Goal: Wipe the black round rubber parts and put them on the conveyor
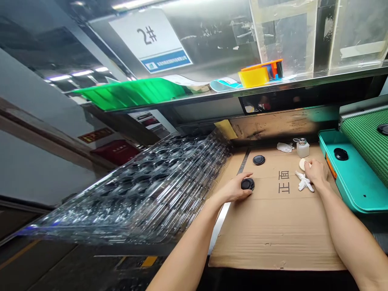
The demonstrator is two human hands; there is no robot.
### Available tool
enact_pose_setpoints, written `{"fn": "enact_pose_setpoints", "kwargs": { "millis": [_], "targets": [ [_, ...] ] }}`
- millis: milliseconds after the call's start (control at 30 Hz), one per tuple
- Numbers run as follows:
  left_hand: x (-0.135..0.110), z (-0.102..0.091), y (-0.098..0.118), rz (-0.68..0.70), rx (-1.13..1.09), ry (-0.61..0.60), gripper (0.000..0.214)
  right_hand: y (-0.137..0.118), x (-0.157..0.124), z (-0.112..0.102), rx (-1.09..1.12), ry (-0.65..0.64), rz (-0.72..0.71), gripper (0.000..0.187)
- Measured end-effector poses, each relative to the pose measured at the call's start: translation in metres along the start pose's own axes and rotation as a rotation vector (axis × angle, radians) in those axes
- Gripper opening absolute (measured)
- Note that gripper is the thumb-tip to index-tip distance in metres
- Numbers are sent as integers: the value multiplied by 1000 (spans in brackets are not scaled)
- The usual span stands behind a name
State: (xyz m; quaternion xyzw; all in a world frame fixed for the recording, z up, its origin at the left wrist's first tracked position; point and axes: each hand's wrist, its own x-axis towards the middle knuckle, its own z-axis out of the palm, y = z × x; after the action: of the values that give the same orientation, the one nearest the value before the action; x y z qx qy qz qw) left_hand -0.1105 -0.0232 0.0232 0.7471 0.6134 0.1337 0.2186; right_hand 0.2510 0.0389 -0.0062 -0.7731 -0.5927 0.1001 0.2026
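My left hand (230, 189) has its thumb and fingers curled round the rim of a round black plastic part (247, 184) on the cardboard sheet (273, 226). Farther back on the cardboard lies a similar black part (258, 160), touched by neither hand. At the right, my right hand (317, 173) pinches a small cream-coloured round pad (302, 163). Just below the pad is a crumpled white cloth (304, 182). A small white bottle with a metal top (302, 148) stands behind that hand, beside a crumpled white wipe (285, 147).
Stacked clear plastic trays (157, 178) rise along the left. On the right, a teal bin (360, 182) has a black part (341, 154) on it, beside a green conveyor belt (370, 137). A metal shelf above carries a green tray (136, 93) and tape rolls (254, 76).
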Motion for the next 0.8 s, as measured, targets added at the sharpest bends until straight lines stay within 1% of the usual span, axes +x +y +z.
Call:
{"fn": "enact_pose_setpoints", "kwargs": {
  "millis": [100,200,333,433,500,567,600,633,667,700,733,800],
  "targets": [
    [5,1,3,24,28,-20,83,-1,-1,-1,5,-6,2,44],
    [7,0,7,30,26,-50,77,-1,-1,-2,18,-17,-8,43],
    [4,-1,13,33,20,-56,70,-2,-4,-3,30,-38,-29,41],
    [0,-2,14,29,11,-59,67,-4,-7,-3,33,-44,-36,45],
    [0,-4,16,28,64,-65,70,-6,-9,-3,39,-50,-35,45],
    [5,-8,27,34,159,-37,72,-7,-10,-3,50,-54,-31,44],
    [10,-10,38,58,209,-3,71,-8,-11,-2,58,-55,-29,42],
    [17,-12,54,102,252,45,66,-9,-11,-2,67,-55,-28,41],
    [26,-12,75,164,281,104,59,-9,-11,-2,77,-53,-27,40],
    [36,-12,102,248,293,160,52,-10,-12,-2,86,-51,-26,39],
    [47,-11,133,341,286,211,46,-11,-12,-2,97,-48,-26,38],
    [71,-2,207,545,235,253,42,-11,-13,-2,115,-42,-26,37]
  ]
}}
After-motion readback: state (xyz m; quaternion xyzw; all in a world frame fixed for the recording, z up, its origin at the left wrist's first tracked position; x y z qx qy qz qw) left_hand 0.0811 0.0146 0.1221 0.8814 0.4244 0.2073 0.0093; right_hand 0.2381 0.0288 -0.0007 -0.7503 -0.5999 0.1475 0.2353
